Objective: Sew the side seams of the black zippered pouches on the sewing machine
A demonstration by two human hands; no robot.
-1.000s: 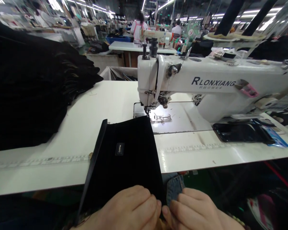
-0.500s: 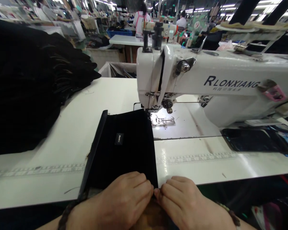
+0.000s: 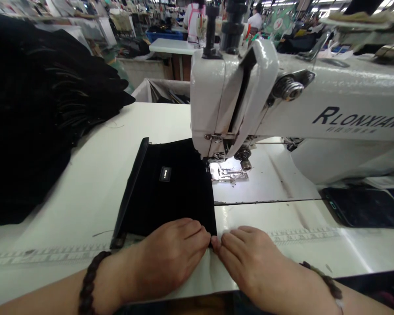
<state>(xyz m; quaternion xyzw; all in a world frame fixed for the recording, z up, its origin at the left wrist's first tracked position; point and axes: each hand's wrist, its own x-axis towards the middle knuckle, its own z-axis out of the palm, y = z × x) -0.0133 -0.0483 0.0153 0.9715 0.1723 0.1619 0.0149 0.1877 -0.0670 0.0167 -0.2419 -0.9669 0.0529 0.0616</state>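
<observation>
A black fabric piece (image 3: 180, 192) with a small label (image 3: 165, 174) lies flat on the white table, its far right corner under the head of a white sewing machine (image 3: 230, 96). My left hand (image 3: 177, 251) is closed on the near edge of the fabric, close to its right corner. Fingertips of my right hand (image 3: 249, 253) pinch that same corner, and the two hands almost touch. A dark strip (image 3: 131, 188) runs along the left side of the fabric. The machine's lamp lights the metal plate (image 3: 230, 170) beside the needle area.
A large pile of black fabric (image 3: 36, 118) covers the table's left side. A dark phone (image 3: 364, 208) lies at the right, under the machine arm. A measuring tape strip (image 3: 68, 254) crosses the table near the front. Behind stand a bin (image 3: 146, 92) and a person (image 3: 193, 22).
Both hands and the near end of the fabric have moved forward, away from me. The view has come closer to the machine, which looks larger. Both hands keep their hold.
</observation>
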